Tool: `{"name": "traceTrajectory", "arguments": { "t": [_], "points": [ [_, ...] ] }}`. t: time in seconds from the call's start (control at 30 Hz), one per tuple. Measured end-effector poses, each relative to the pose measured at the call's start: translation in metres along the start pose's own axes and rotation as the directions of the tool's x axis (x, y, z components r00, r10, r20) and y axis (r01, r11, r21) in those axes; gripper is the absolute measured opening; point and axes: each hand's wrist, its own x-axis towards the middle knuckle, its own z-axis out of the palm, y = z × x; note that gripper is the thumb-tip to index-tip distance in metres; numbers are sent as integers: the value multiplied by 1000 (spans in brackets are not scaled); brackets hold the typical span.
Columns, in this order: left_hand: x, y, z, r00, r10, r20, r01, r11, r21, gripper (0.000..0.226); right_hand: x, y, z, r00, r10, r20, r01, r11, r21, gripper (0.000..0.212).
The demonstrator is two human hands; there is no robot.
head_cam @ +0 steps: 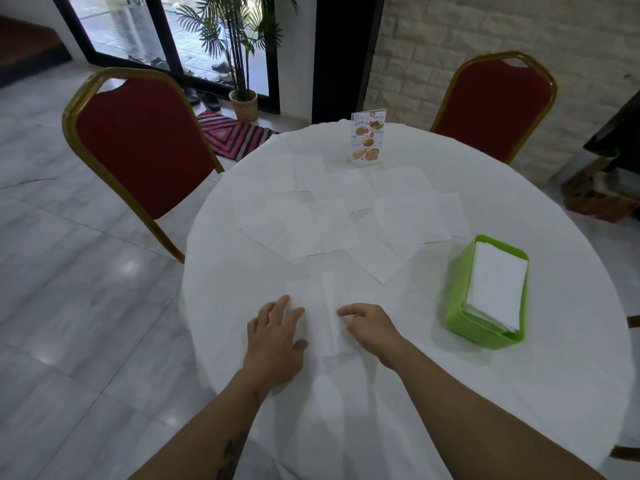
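While the left hand (275, 336) lies flat, its fingers straight and spread, pressing the left part of the napkin (313, 306) to the tabletop (450, 393), the right hand (372, 327) has its fingers curled against the napkin's right flap, which stands raised in a long ridge. Whether those fingers pinch the flap or only push it I cannot tell. The napkin lies at the near edge, between the two hands.

The step in hand looks like a lengthwise fold, about half made. The next move would call for carrying the flap over to the left, lining up the edges, and running a finger down the crease while the left hand keeps the paper from sliding on the cloth.

To the right, well apart from the hands, a green box (460, 306) holds a stack (498, 282) of folded white napkins, reaching about to its rim. Farther across, many unfolded sheets (332, 216) lie overlapping, loose, in no container.
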Motion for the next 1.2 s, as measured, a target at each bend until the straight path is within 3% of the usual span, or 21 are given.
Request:
{"name": "traceTrajectory", "arguments": {
  "t": [0.23,0.37,0.47,0.53,0.73,0.9,1.0,1.07,1.2],
  "points": [
    [-4,-4,0,1000,-24,-13,24,1000,-15,70,-7,-10,10,985,1,170,-35,980,196,39],
    [-6,-6,-1,1000,9,-29,-10,1000,-24,83,-5,-7,11,995,-4,101,-21,968,251,38],
    [-8,-7,0,999,5,-47,-7,999,-50,79,-4,-2,9,997,-26,-71,35,990,133,36],
    [-10,-9,-2,998,-5,-68,-1,995,-96,74,-4,0,9,993,-40,-108,43,999,27,35],
    [-19,-11,-9,994,-31,-109,11,984,-179,66,-6,-1,18,999,-3,-54,-2,995,-101,46],
    [-21,-11,-4,995,25,-97,-34,995,-97,52,-4,-9,27,997,72,19,-72,997,10,63],
    [-20,-10,-6,999,17,-51,-21,997,-78,59,-4,-16,33,979,139,149,-165,970,178,36],
    [-19,-11,-6,999,16,-40,-19,998,-63,61,0,-16,38,966,154,209,-198,957,213,31],
    [-19,-11,-6,1000,1,-25,-3,998,-61,63,4,-12,44,975,155,162,-183,967,175,13]
  ]
}}
